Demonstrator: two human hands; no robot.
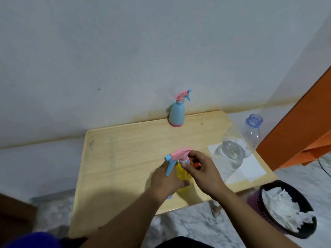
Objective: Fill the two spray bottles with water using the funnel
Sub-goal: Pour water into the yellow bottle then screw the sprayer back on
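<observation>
A yellow spray bottle (180,174) stands near the front of the low wooden table (125,158). My left hand (165,179) wraps around its body. My right hand (202,172) pinches the collar of its pink and blue spray head (179,156). A blue spray bottle (177,113) with a pink base and pink head stands upright at the table's far edge by the wall. A bit of orange, possibly the funnel (196,164), shows behind my right fingers. A large clear water bottle (232,153), uncapped and partly filled, stands at the table's right side.
White paper sheets (250,169) lie under the water bottle. A dark bin (286,210) holding crumpled white tissue sits on the floor at the right. An orange piece of furniture (304,126) stands beyond it. The wall runs close behind the table.
</observation>
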